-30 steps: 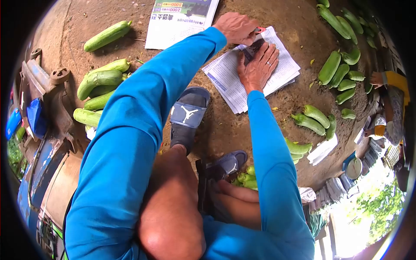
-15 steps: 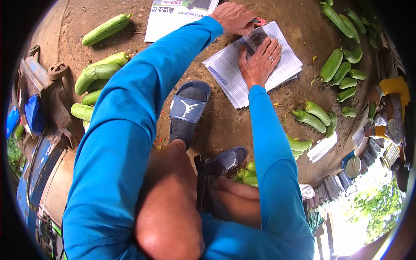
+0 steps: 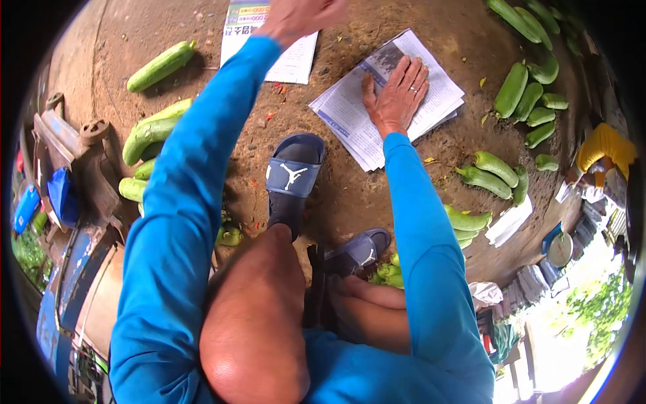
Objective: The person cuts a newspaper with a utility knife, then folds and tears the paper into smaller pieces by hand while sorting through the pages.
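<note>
My left hand (image 3: pixel 306 19) is at the top edge of the view, above the corner of a newspaper sheet (image 3: pixel 293 62) on the ground. It is blurred and its fingers are partly cut off, so what it may hold is hidden. My right hand (image 3: pixel 397 97) lies palm down, fingers spread, with a ring on one finger, on a stack of newspapers (image 3: pixel 346 124). A dark photo is printed near its fingertips. Long green gourds lie on both sides, a single one (image 3: pixel 161 66) at the upper left and a group (image 3: pixel 513 91) at the right.
My sandalled feet (image 3: pixel 293 176) are below the papers. More gourds (image 3: pixel 486 180) and a white paper (image 3: pixel 509 221) lie at the right. Rusty metal machinery (image 3: pixel 91 168) stands at the left. A person in yellow (image 3: pixel 605 148) is at the far right.
My left hand has moved left, away from the stack's top edge, and the small red object seen by it is out of sight. My right hand stays on the stack. The view has shifted slightly.
</note>
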### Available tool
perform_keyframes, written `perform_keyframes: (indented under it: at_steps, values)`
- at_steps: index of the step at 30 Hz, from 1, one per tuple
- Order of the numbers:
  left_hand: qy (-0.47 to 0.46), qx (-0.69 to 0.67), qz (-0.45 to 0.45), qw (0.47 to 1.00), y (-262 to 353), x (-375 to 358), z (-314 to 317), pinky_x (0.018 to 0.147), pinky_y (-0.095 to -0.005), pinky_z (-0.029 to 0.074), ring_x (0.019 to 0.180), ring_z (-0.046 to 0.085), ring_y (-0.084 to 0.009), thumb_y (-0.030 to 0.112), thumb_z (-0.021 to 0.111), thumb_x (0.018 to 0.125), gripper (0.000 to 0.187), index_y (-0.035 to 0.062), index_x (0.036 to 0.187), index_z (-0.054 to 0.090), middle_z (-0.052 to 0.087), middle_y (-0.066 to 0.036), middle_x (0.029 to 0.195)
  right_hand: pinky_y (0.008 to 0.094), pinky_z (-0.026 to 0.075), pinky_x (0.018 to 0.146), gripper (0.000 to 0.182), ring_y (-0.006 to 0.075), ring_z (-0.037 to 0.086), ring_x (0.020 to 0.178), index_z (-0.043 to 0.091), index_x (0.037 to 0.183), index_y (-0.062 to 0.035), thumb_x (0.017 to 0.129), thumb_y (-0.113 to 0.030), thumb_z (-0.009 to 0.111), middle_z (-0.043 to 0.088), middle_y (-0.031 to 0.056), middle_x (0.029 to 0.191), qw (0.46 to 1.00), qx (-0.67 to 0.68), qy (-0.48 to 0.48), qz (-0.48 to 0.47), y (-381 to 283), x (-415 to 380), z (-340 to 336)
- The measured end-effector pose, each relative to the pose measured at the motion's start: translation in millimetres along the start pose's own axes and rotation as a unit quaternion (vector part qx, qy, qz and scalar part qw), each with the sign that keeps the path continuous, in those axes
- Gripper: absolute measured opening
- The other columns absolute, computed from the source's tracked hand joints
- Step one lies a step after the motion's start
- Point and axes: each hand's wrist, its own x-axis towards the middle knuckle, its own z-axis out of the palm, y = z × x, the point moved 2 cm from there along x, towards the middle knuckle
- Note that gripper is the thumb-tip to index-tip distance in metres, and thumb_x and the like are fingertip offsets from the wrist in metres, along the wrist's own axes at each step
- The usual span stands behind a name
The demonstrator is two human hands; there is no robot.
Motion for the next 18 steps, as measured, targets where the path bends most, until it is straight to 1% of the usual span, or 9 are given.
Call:
perform_keyframes:
  at_steps: [2, 3, 4, 8, 12, 13, 14, 16, 18]
  values:
    - [0.046, -0.020, 0.072, 0.996, -26, -33, -9, 0.054, -0.0464, 0.046, 0.060, 0.063, -0.0351, 0.040, 0.066, 0.089, 0.031, 0.0089, 0.088, 0.061, 0.063, -0.015, 0.067, 0.0590, 0.012, 0.121, 0.092, 0.0470, 0.010, 0.150, 0.021, 0.154, 0.0050, 0.096, -0.063, 0.041, 0.017, 0.0305, 0.160, 1.000, -0.016, 0.015, 0.010, -2, 1, 0]
    - [0.017, -0.023, 0.032, 0.999, -26, -58, -12, 0.054, -0.0487, 0.042, 0.058, 0.060, -0.0385, 0.039, 0.062, 0.093, 0.036, 0.0053, 0.082, 0.054, 0.058, -0.018, 0.063, 0.0591, 0.012, 0.121, 0.092, 0.0471, 0.011, 0.150, 0.022, 0.154, 0.0055, 0.095, -0.063, 0.041, 0.018, 0.0309, 0.159, 1.000, -0.016, 0.016, 0.013, -2, 2, 1]
    - [-0.020, -0.073, -0.018, 0.997, -30, -85, -9, 0.053, -0.0453, 0.039, 0.055, 0.057, -0.0336, 0.039, 0.060, 0.096, 0.035, 0.0053, 0.087, 0.056, 0.057, -0.015, 0.064, 0.0592, 0.013, 0.121, 0.092, 0.0473, 0.012, 0.150, 0.024, 0.153, 0.0060, 0.095, -0.063, 0.041, 0.019, 0.0312, 0.159, 1.000, -0.020, 0.017, 0.016, -1, 2, 2]
    - [-0.061, 0.004, -0.114, 0.992, -26, -166, -7, 0.055, -0.0493, 0.042, 0.060, 0.060, -0.0394, 0.037, 0.063, 0.092, 0.035, 0.0058, 0.080, 0.052, 0.058, -0.018, 0.063, 0.0587, 0.011, 0.121, 0.091, 0.0473, 0.013, 0.149, 0.026, 0.152, 0.0071, 0.092, -0.057, 0.051, 0.021, 0.0312, 0.158, 0.999, 0.018, 0.046, 0.007, 0, 2, -3]
    - [-0.062, 0.035, -0.131, 0.989, -26, -210, -3, 0.056, -0.0500, 0.043, 0.063, 0.061, -0.0400, 0.035, 0.062, 0.092, 0.032, 0.0060, 0.082, 0.053, 0.059, -0.018, 0.065, 0.0574, 0.011, 0.122, 0.086, 0.0465, 0.010, 0.150, 0.032, 0.151, 0.0021, 0.092, -0.055, 0.055, 0.019, 0.0300, 0.159, 0.995, 0.093, 0.037, 0.010, 6, 2, -4]
    - [-0.074, 0.045, -0.130, 0.988, -29, -216, -1, 0.057, -0.0504, 0.043, 0.065, 0.061, -0.0403, 0.035, 0.062, 0.092, 0.031, 0.0060, 0.084, 0.053, 0.059, -0.018, 0.068, 0.0572, 0.020, 0.119, 0.078, 0.0456, 0.021, 0.145, 0.039, 0.147, -0.0004, 0.091, -0.050, 0.059, 0.026, 0.0283, 0.154, 0.994, 0.093, 0.052, -0.001, 10, 3, -13]
    - [-0.085, 0.055, -0.129, 0.986, -32, -220, 1, 0.058, -0.0507, 0.044, 0.067, 0.061, -0.0405, 0.035, 0.062, 0.091, 0.031, 0.0059, 0.086, 0.053, 0.060, -0.018, 0.070, 0.0572, 0.020, 0.119, 0.078, 0.0456, 0.021, 0.145, 0.039, 0.147, -0.0004, 0.091, -0.050, 0.059, 0.026, 0.0283, 0.154, 0.995, 0.088, 0.057, -0.001, 15, 1, -23]
    - [-0.099, 0.043, -0.138, 0.985, -36, -224, 0, 0.063, -0.0504, 0.046, 0.074, 0.062, -0.0404, 0.035, 0.062, 0.091, 0.031, 0.0052, 0.090, 0.054, 0.062, -0.019, 0.080, 0.0575, 0.031, 0.110, 0.069, 0.0428, 0.034, 0.133, 0.045, 0.140, -0.0004, 0.089, -0.044, 0.063, 0.034, 0.0267, 0.145, 0.983, 0.109, 0.097, 0.114, 25, -8, -56]
    - [-0.066, 0.059, -0.144, 0.986, -35, -224, -4, 0.069, -0.0491, 0.048, 0.082, 0.063, -0.0402, 0.037, 0.062, 0.091, 0.033, 0.0044, 0.096, 0.057, 0.064, -0.020, 0.088, 0.0565, 0.037, 0.101, 0.064, 0.0406, 0.040, 0.123, 0.047, 0.136, 0.0008, 0.089, -0.039, 0.064, 0.035, 0.0252, 0.139, 0.971, 0.138, 0.139, 0.141, 44, -21, -60]
